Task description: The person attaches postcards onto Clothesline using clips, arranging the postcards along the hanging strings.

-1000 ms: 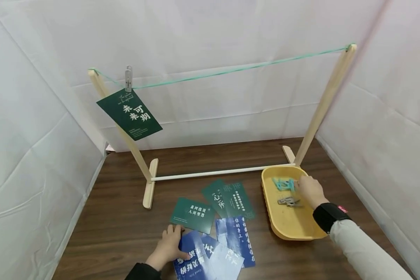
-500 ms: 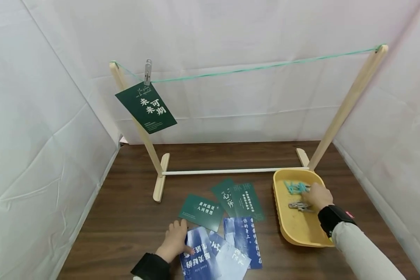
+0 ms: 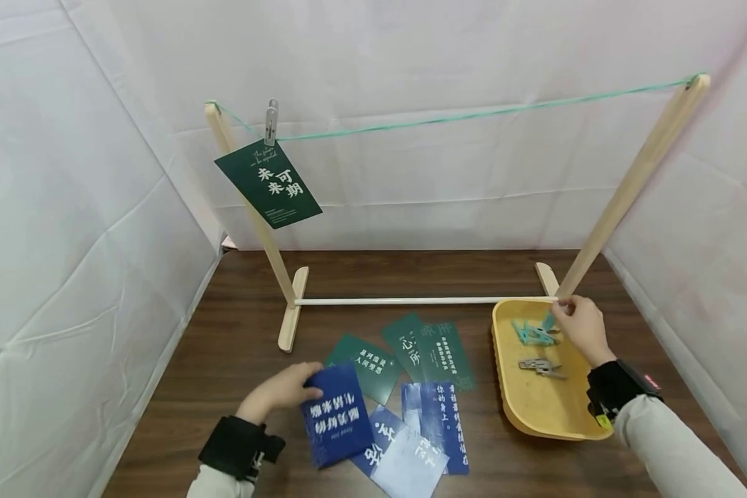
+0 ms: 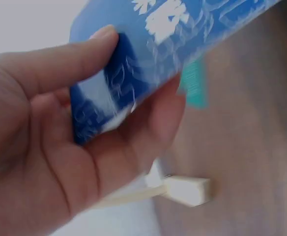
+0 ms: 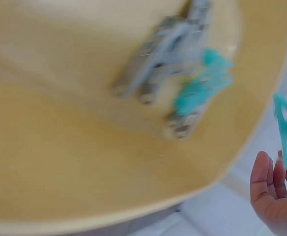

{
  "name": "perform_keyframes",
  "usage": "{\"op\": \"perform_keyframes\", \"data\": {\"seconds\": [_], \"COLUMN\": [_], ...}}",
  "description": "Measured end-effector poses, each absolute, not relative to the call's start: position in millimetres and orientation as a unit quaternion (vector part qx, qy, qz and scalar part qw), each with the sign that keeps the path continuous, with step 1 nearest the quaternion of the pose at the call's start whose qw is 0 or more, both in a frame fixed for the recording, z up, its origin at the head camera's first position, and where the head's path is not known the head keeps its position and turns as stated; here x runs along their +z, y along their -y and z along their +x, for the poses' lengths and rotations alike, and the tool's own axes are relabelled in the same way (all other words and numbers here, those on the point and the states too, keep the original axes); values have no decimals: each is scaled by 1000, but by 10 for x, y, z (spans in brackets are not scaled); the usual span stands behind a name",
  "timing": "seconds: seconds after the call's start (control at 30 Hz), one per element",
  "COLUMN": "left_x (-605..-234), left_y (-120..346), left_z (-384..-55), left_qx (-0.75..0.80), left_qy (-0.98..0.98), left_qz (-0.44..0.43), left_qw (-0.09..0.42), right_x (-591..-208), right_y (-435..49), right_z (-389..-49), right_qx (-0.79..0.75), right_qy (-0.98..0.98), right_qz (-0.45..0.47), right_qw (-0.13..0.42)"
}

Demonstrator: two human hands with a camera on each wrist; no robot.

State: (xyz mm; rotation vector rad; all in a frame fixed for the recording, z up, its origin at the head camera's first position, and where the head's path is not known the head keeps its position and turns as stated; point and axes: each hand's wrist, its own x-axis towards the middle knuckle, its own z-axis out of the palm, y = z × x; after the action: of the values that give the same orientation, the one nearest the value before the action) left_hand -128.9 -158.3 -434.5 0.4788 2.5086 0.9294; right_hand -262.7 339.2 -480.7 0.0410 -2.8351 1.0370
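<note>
My left hand pinches a dark blue card with white lettering, lifted and tilted over the other cards. In the left wrist view the thumb lies on the printed face of that card, fingers behind it. Over the yellow basket, at its far right side, my right hand pinches a teal clothespin by one end. Grey clothespins and more teal clothespins lie in the basket. Several green cards and blue cards lie on the table, partly overlapping.
A wooden stand with a left post and right post carries a green string. Near the left post a grey clothespin holds a green card on it. A white bar joins the feet. White cloth surrounds the table.
My left hand has picked the blue card up off the pile. My right hand has risen from the clothespins toward the basket's far rim with a teal clothespin. The head view has shifted left.
</note>
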Motion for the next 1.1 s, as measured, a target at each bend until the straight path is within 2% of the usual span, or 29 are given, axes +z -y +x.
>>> {"op": "perform_keyframes", "data": {"seconds": [0.1, 0.17, 0.37, 0.53, 0.63, 0.73, 0.9, 1.1], "left_x": [-4163, -4069, -3745, -3502, -3408, -3354, -3367, -3436], "left_y": [1638, 1650, 1599, 1492, 1396, 1262, 992, 840], "left_z": [-1447, -1544, -1763, -1925, -1983, -2002, -1979, -1899], "left_qx": [382, 420, 466, 494, 547, 654, 816, 836], "left_qy": [-884, -872, -866, -861, -833, -756, -571, -546], "left_qz": [186, 178, 150, 120, 72, 1, -84, -52], "left_qw": [194, 177, 99, 7, -31, -30, -36, -36], "right_x": [-4988, -4831, -3813, -3300, -3049, -2889, -2819, -2798], "right_y": [-3454, -3318, -2556, -2060, -1823, -1676, -1502, -1312], "right_z": [-2889, -2894, -2699, -2753, -2752, -2709, -2603, -2610], "right_qx": [354, 344, 322, 357, 391, 442, 504, 493], "right_qy": [931, 933, 921, 898, 881, 856, 811, 818], "right_qz": [40, 80, 215, 257, 265, 267, 282, 289], "right_qw": [81, 65, -28, -7, 6, -16, -96, -67]}}
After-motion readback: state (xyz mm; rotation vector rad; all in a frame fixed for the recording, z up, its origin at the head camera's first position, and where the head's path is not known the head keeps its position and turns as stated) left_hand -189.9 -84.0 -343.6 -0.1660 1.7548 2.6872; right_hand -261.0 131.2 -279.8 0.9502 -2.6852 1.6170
